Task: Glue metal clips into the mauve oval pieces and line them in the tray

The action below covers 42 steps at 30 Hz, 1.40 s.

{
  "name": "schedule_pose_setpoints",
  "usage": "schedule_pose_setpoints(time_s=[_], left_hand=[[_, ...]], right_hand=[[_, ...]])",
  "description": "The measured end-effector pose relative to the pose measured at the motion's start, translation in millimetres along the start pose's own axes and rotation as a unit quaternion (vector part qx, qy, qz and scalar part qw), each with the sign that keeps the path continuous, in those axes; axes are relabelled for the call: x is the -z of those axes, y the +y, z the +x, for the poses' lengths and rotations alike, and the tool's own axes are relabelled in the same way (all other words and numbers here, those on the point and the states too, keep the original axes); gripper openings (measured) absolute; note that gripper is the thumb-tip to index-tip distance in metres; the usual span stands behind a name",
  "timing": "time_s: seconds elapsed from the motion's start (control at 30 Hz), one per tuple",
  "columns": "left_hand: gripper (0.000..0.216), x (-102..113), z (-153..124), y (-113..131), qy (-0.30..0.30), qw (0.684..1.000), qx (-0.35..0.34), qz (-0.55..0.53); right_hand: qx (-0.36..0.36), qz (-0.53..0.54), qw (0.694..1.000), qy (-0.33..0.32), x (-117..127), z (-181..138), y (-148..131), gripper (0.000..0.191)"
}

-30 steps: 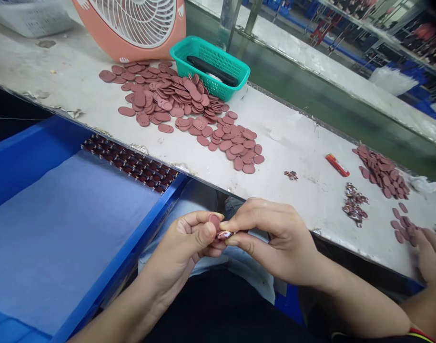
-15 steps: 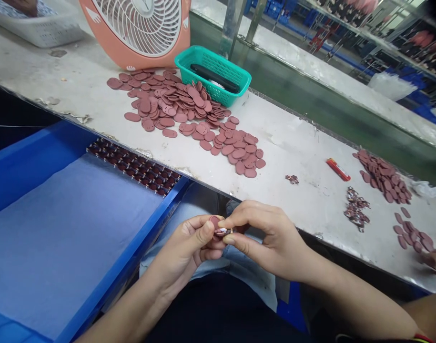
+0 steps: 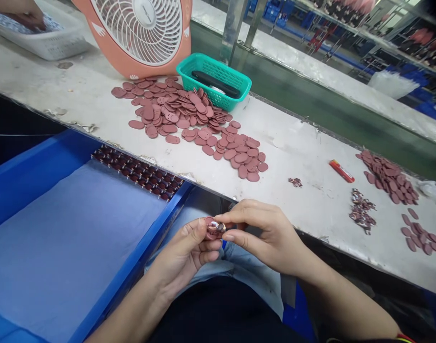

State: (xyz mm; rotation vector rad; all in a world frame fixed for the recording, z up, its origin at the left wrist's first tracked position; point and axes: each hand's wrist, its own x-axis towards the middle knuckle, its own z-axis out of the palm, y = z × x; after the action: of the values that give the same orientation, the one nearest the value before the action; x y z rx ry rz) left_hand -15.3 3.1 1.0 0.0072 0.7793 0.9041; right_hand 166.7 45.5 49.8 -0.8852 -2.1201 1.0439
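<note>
Over my lap, just off the table's front edge, my left hand (image 3: 187, 243) pinches a reddish-brown oval piece (image 3: 209, 234) between thumb and curled fingers. A small dark brown piece (image 3: 220, 227) with a white and gold-coloured bit lies against the oval's face. My right hand (image 3: 269, 233) has its thumb and index fingertips closed at the edges of that dark piece; its other fingers are partly hidden. On the table beyond lie a large heap of reddish-brown ovals (image 3: 189, 109) and a small cluster of dark pieces (image 3: 295, 182).
A blue tray (image 3: 71, 228) at left holds rows of dark ovals (image 3: 142, 174). Behind stand an orange fan (image 3: 142, 33), a green basket (image 3: 214, 81) and a white basket (image 3: 56, 45) with another person's hand. Rightward lie a red packet (image 3: 341, 171), dark pieces (image 3: 361, 212) and more ovals (image 3: 389, 176).
The oval in my left hand has turned, so the dark piece on it shows more clearly. My right fingertips have shifted slightly left. Another person's hand at the right edge has left view.
</note>
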Motion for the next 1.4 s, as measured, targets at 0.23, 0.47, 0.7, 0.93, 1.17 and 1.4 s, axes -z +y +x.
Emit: schedule_pose_setpoints(time_s=[0.23,0.47,0.7,0.93,1.17,1.4], left_hand=[[0.034,0,0,-1,0.004,1.000,-0.003,-0.009],[0.034,-1,-2,0,0.017,1.000,-0.006,0.000],[0.054,7,2,7,0.000,0.997,-0.044,0.057],[0.028,16,-8,-2,0.136,0.940,-0.284,0.129],[0.026,21,-9,7,0.198,0.916,-0.318,0.143],[0.038,99,8,85,0.366,0.780,-0.376,0.342]], right_hand=[[0.001,0.025,1.000,0.011,-8,3,2,0.011],[-0.018,0.052,0.998,0.000,-7,3,3,0.010],[0.034,-0.013,0.996,0.081,-14,3,5,0.016],[0.185,-0.257,0.922,0.223,-66,7,24,0.026],[0.198,-0.247,0.932,0.175,-99,32,37,0.016],[0.273,-0.219,0.926,0.140,-89,33,12,0.017]])
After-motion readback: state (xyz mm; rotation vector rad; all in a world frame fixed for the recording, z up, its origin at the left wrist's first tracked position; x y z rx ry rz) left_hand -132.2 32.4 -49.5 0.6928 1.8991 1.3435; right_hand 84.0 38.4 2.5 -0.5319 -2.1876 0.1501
